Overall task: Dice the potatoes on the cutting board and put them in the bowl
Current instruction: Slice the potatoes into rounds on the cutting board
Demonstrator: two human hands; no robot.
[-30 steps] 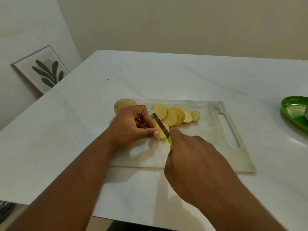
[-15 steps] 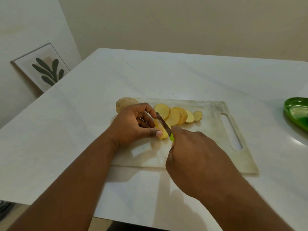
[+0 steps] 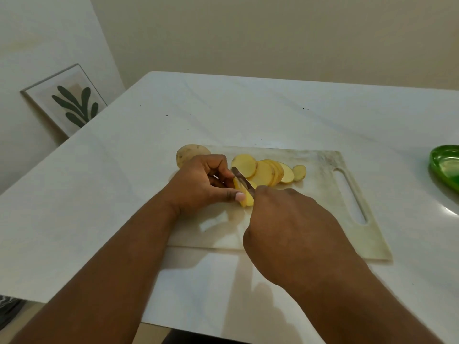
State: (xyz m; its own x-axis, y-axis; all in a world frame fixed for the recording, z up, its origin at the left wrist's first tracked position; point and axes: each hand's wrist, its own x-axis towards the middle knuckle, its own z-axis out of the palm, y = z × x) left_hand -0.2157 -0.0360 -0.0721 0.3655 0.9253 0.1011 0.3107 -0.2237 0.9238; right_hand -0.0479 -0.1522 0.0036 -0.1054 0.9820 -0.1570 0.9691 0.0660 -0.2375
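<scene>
On the white cutting board [image 3: 320, 194] my left hand [image 3: 201, 187] pinches the last piece of a potato [image 3: 246, 198] between thumb and curled fingers. My right hand [image 3: 290, 224] grips a knife [image 3: 242, 178]; its handle is hidden in the fist, and the blade lies across the held piece. A fan of round potato slices [image 3: 263, 170] lies just beyond the blade. A whole unpeeled potato [image 3: 190, 153] sits at the board's far left corner, partly behind my left hand. The green bowl [image 3: 445, 165] stands at the right edge of the view.
The board lies on a white table [image 3: 124, 194] whose near edge runs just below my forearms. A framed leaf picture [image 3: 69, 100] leans against the wall to the left, off the table. The board's handle slot [image 3: 350, 194] faces right.
The blade has sunk slightly lower into the held piece. The hands stay in nearly the same place on the board, and the view has shifted a little.
</scene>
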